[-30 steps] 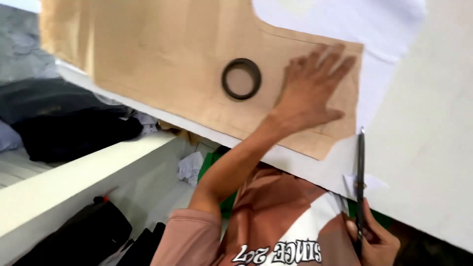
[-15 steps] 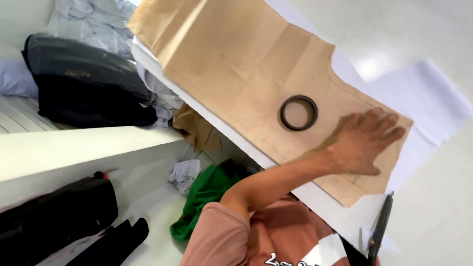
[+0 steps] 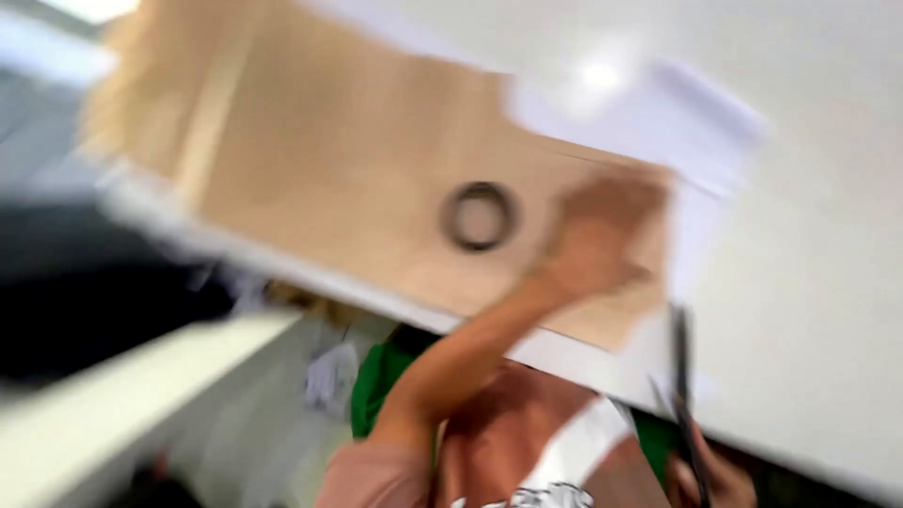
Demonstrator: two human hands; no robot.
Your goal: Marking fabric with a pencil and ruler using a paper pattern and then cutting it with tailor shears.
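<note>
The brown paper [image 3: 329, 179] lies flat on the white desk [image 3: 828, 282], and it reaches over the near edge. The picture is very blurry. A dark ring [image 3: 480, 215] sits on the paper, near its right end. Just right of the ring, the left hand [image 3: 602, 235] lies on the paper. Its grip looks open and flat, holding nothing, though the blur hides the fingers. White sheets [image 3: 658, 122] peek out from under the paper. Farther right, low down, the right hand [image 3: 710, 480] has its grip closed on dark scissors [image 3: 681, 376], which point up over the desk edge.
</note>
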